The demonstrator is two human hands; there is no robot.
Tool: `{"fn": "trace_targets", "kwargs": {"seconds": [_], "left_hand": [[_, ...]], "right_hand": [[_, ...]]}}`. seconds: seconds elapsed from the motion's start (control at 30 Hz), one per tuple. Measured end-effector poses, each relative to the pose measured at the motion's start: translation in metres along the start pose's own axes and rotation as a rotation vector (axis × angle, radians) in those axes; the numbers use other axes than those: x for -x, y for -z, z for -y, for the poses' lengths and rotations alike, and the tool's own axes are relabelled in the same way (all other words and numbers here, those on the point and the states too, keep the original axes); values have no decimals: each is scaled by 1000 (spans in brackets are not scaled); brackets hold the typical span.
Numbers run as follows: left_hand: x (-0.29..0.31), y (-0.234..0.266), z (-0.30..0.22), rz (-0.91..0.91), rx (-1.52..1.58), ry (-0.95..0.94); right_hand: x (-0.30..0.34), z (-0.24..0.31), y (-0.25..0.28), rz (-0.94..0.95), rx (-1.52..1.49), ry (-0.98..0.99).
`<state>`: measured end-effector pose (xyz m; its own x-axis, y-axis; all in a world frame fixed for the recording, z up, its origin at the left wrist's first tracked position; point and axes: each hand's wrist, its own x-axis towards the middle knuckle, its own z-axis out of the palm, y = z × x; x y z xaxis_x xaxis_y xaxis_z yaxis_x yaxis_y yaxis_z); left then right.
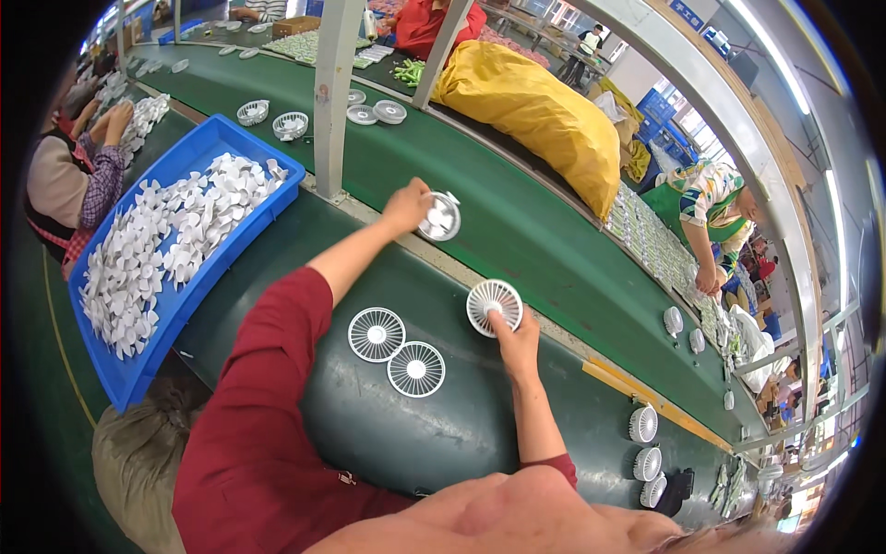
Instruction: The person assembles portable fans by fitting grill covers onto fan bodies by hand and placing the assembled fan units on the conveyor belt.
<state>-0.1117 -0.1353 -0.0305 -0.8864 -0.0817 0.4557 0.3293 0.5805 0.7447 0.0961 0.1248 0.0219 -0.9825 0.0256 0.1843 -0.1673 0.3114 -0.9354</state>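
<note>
My left hand (pixel 407 205) reaches to the near edge of the green conveyor belt. Its fingers are closed on the rim of a small white fan housing (pixel 443 222), whose open round side shows. Nearer to me, my right hand (pixel 519 343) grips a round white fan grille (pixel 487 297), with the thumb lying over its spokes. Between my arms, two more grilles, an upper one (pixel 360 343) and a lower one (pixel 416 386), lie flat and touching on the dark green worktable (pixel 443 443).
A blue tray (pixel 189 309) heaped with white fan blades (pixel 138 268) stands at the left. A metal post (pixel 332 102) rises beside the belt (pixel 544 263). Several round white fan parts (pixel 643 424) stand at the right. Across the belt lies a yellow sack (pixel 535 106); other people work nearby.
</note>
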Motion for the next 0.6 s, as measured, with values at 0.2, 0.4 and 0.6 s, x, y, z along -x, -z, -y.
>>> {"fn": "trace_targets", "kwargs": {"seconds": [0.2,0.4,0.6], "left_hand": [[74,-26,-109,315,1359,485],[108,-4,-146,682,1892,670],[116,-6,-155,547,1859,678]], "right_hand": [[-37,25,-7,-184,-247,203],[-25,41,-10,-326,359,592],[-16,44,-20,-56,457,655]]}}
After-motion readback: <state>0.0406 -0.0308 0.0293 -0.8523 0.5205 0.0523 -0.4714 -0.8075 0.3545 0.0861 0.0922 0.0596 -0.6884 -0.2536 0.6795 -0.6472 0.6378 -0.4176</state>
